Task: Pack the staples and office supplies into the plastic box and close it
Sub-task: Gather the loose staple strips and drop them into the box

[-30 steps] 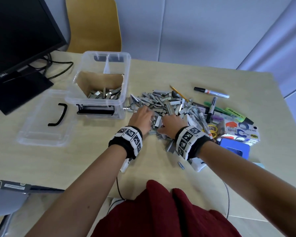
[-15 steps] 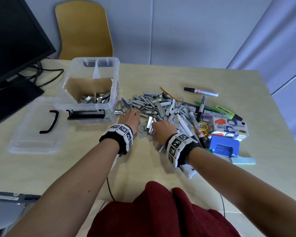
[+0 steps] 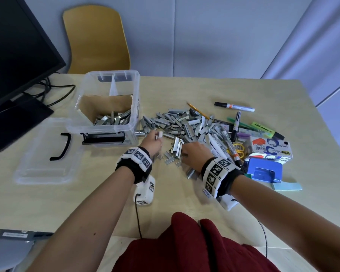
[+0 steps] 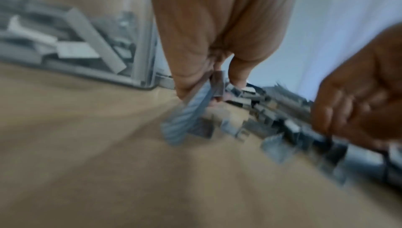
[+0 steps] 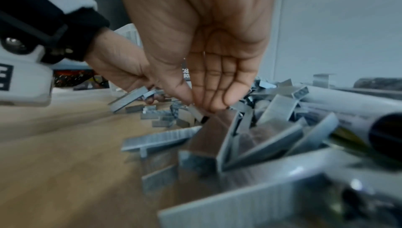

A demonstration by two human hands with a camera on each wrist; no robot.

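Note:
A clear plastic box (image 3: 134, 122) stands open with several staple strips (image 3: 114, 119) in its near compartment. A big pile of staple strips (image 3: 185, 124) lies to its right. My left hand (image 3: 157, 137) hovers at the pile's left edge, just right of the box, and pinches a few staple strips (image 4: 191, 111). My right hand (image 3: 185, 152) reaches into the pile's near edge. In the right wrist view its thumb and fingertips (image 5: 215, 106) close on one strip (image 5: 196, 112). Markers (image 3: 235, 107), a highlighter (image 3: 267, 130) and small cartons (image 3: 271, 148) lie right of the pile.
The box's lid (image 3: 43, 154) with a black handle lies flat left of the box. A monitor (image 3: 14, 61) and its cables stand at the far left. A blue hole punch (image 3: 263, 171) sits near my right wrist. A yellow chair (image 3: 96, 40) is behind the table.
My left hand has lifted off the pile with staple strips pinched in it. My right hand has stayed at the pile's near edge. The head view has tilted up slightly.

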